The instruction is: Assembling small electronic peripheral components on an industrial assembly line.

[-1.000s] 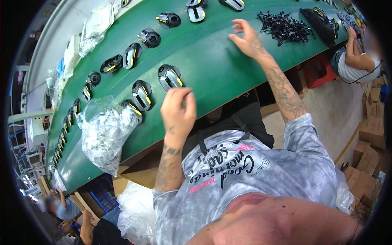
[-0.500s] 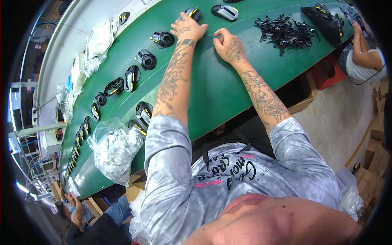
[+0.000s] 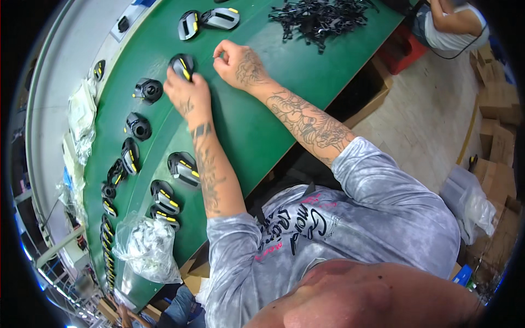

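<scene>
My left hand [image 3: 188,93] is closed around the near end of a rounded black-and-grey plastic housing with yellow strips [image 3: 182,65], on or just above the green work surface [image 3: 240,131]. To its right, my right hand [image 3: 235,64] is curled with thumb and forefinger together; anything between them is too small or hidden to make out. Two similar grey housings [image 3: 220,18] lie beyond my hands. Left of my left hand sits a black housing with a round opening [image 3: 147,91], with another such housing [image 3: 138,126] nearer me.
A pile of small black strap-like parts [image 3: 320,22] lies at the far right. More housings [image 3: 129,156] line the left side, and several [image 3: 185,169] lie beside my left forearm. A clear bag of white pieces [image 3: 146,249] stands near the front edge. Another person [image 3: 454,27] sits at right.
The view has turned, shifting the scene left and down. My left fingers, earlier spread over the housing, have closed around it. My right hand stays curled.
</scene>
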Action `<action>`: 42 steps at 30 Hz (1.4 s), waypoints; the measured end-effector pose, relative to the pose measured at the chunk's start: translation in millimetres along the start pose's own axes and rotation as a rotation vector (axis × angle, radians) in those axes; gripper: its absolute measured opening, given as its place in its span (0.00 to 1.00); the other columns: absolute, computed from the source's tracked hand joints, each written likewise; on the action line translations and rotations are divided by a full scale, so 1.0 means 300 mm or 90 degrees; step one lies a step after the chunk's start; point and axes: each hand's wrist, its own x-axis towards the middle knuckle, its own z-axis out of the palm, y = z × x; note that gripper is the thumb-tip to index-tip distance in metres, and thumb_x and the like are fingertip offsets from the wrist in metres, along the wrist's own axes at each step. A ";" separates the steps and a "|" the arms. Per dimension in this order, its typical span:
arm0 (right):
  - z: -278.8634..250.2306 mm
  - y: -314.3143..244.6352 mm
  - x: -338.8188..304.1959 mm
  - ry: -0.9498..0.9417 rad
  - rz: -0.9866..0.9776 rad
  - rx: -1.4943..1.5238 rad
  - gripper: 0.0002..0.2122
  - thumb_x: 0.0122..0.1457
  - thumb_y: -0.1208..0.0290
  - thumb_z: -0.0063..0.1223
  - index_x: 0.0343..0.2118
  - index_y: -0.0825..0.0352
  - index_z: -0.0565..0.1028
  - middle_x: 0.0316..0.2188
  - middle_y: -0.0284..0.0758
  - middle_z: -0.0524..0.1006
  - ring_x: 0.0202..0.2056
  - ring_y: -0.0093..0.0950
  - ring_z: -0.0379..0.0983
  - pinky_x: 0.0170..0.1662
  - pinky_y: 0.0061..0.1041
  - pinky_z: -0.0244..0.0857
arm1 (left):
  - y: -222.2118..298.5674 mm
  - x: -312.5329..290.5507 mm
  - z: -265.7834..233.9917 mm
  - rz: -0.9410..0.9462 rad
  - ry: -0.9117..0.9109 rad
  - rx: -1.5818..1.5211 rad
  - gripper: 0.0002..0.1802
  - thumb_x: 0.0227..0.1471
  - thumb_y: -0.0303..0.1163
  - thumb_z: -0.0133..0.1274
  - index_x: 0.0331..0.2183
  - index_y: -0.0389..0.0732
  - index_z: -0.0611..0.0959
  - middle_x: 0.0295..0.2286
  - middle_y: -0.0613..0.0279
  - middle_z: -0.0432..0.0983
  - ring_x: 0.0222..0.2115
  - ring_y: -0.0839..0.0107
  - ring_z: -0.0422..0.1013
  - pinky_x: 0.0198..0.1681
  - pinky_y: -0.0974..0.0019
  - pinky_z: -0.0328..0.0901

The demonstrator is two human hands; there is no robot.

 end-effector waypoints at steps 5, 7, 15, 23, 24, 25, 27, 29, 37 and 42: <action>-0.024 -0.009 -0.004 -0.012 0.011 -0.009 0.09 0.56 0.66 0.55 0.36 0.65 0.78 0.24 0.40 0.81 0.31 0.43 0.80 0.39 0.41 0.73 | -0.037 -0.026 -0.111 -0.024 -0.019 -0.058 0.29 0.52 0.31 0.58 0.55 0.33 0.76 0.47 0.38 0.76 0.50 0.43 0.72 0.55 0.48 0.66; -0.013 -0.005 -0.009 0.002 0.009 -0.003 0.09 0.56 0.67 0.55 0.36 0.65 0.79 0.24 0.40 0.81 0.31 0.42 0.80 0.39 0.40 0.73 | -0.047 -0.049 -0.159 -0.039 -0.004 -0.064 0.29 0.51 0.31 0.58 0.54 0.31 0.76 0.47 0.38 0.76 0.50 0.42 0.72 0.57 0.49 0.65; -0.010 0.010 -0.016 0.016 -0.015 -0.026 0.09 0.54 0.66 0.57 0.34 0.64 0.80 0.24 0.38 0.81 0.30 0.40 0.80 0.38 0.38 0.73 | -0.159 -0.281 -0.335 0.002 0.032 -0.040 0.32 0.50 0.27 0.57 0.57 0.32 0.72 0.51 0.38 0.70 0.53 0.40 0.67 0.59 0.46 0.63; -0.075 0.125 0.094 -0.078 -0.041 0.137 0.08 0.54 0.69 0.63 0.35 0.64 0.83 0.25 0.32 0.83 0.27 0.23 0.79 0.34 0.25 0.73 | -0.061 -0.355 -0.345 0.066 0.047 -0.052 0.35 0.49 0.30 0.59 0.59 0.31 0.71 0.49 0.37 0.69 0.51 0.39 0.68 0.56 0.46 0.65; -0.094 0.080 0.103 -0.097 -0.056 0.092 0.08 0.56 0.70 0.63 0.37 0.65 0.83 0.27 0.32 0.83 0.30 0.23 0.80 0.34 0.24 0.73 | -0.098 -0.361 -0.329 0.046 0.064 -0.039 0.41 0.48 0.37 0.63 0.61 0.32 0.68 0.52 0.36 0.68 0.53 0.39 0.67 0.57 0.44 0.63; -0.132 0.041 0.105 -0.114 -0.066 0.047 0.08 0.58 0.71 0.63 0.39 0.65 0.83 0.30 0.33 0.84 0.32 0.22 0.80 0.34 0.22 0.72 | -0.107 -0.372 -0.329 0.001 0.039 -0.046 0.45 0.49 0.45 0.64 0.64 0.40 0.67 0.56 0.34 0.65 0.57 0.38 0.64 0.60 0.39 0.59; -0.298 0.024 0.183 0.014 -0.185 -0.067 0.11 0.56 0.66 0.60 0.40 0.64 0.83 0.36 0.43 0.84 0.40 0.43 0.82 0.47 0.38 0.74 | -0.051 -0.363 -0.327 0.047 -0.019 0.039 0.45 0.50 0.50 0.64 0.66 0.49 0.67 0.59 0.33 0.62 0.61 0.37 0.60 0.63 0.34 0.53; -0.448 -0.026 0.204 0.026 -0.166 -0.233 0.11 0.57 0.66 0.59 0.39 0.65 0.84 0.32 0.45 0.84 0.35 0.43 0.83 0.43 0.37 0.76 | -0.046 -0.368 -0.315 0.077 -0.078 0.073 0.45 0.50 0.52 0.63 0.66 0.53 0.67 0.60 0.34 0.62 0.63 0.37 0.58 0.64 0.35 0.51; -0.496 -0.023 0.164 -0.105 0.019 -0.665 0.18 0.54 0.57 0.64 0.39 0.68 0.85 0.35 0.48 0.85 0.41 0.44 0.83 0.49 0.39 0.75 | -0.118 -0.356 -0.305 0.085 -0.042 -0.156 0.31 0.44 0.44 0.69 0.49 0.45 0.78 0.47 0.53 0.75 0.51 0.56 0.71 0.58 0.47 0.57; -0.419 -0.042 0.160 -0.108 0.085 -0.671 0.16 0.52 0.60 0.65 0.36 0.69 0.84 0.35 0.50 0.84 0.41 0.44 0.83 0.48 0.40 0.75 | -0.130 -0.356 -0.327 0.047 -0.117 -0.215 0.31 0.40 0.40 0.72 0.45 0.39 0.78 0.42 0.53 0.79 0.46 0.52 0.73 0.53 0.52 0.63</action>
